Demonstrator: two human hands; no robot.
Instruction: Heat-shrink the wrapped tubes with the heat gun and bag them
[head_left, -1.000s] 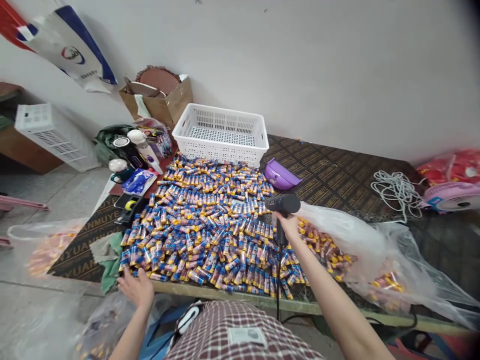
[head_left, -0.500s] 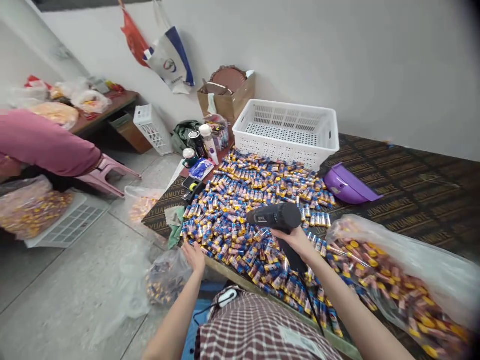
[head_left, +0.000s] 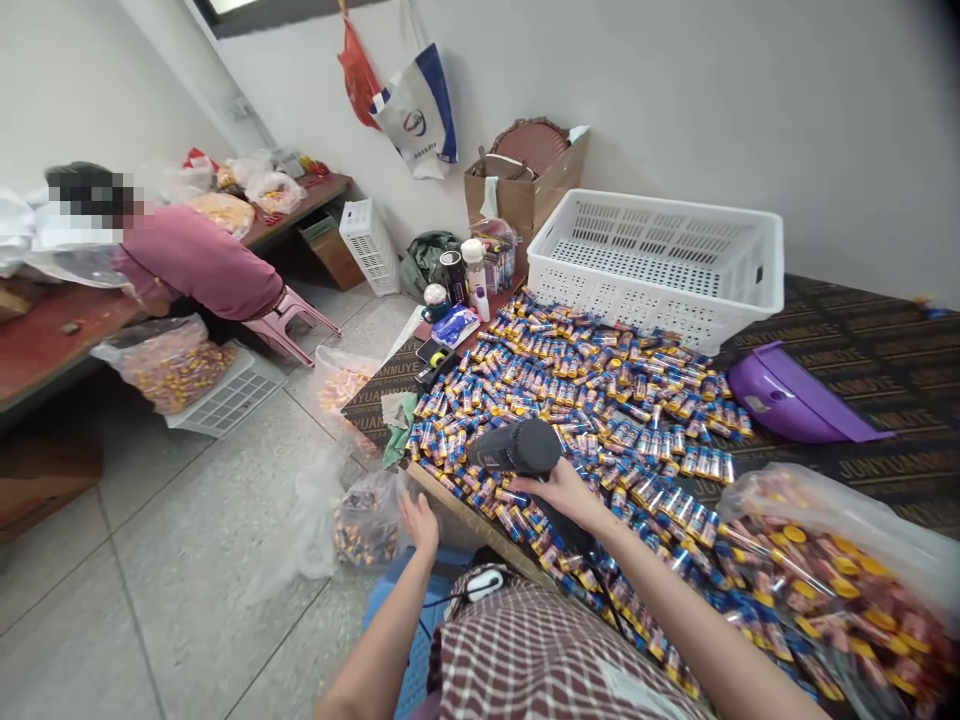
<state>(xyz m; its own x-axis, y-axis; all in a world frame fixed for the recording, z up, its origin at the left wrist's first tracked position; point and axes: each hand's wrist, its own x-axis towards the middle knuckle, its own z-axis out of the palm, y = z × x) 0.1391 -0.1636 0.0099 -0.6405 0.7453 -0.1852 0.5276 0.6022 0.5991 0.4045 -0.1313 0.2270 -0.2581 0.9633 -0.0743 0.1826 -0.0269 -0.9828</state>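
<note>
black blower (head_left: 517,447) in right hand (head_left: 566,497) over tubes (head_left: 637,435), white crate (head_left: 622,298) beyond.

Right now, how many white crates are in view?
3: a large one on the near table, an upright one by the wall, a third on the floor under a bag, beside the stool. Others may be hidden.

Our right hand (head_left: 566,492): closed in a grip, wrist roughly straight, forearm reaching in diagonally from the lower right. Our left hand (head_left: 420,522): empty, open, fingers spread and pointing forward, forearm rising from the bottom. Our two forearms: bare, set apart, hands angled toward each other.
</note>
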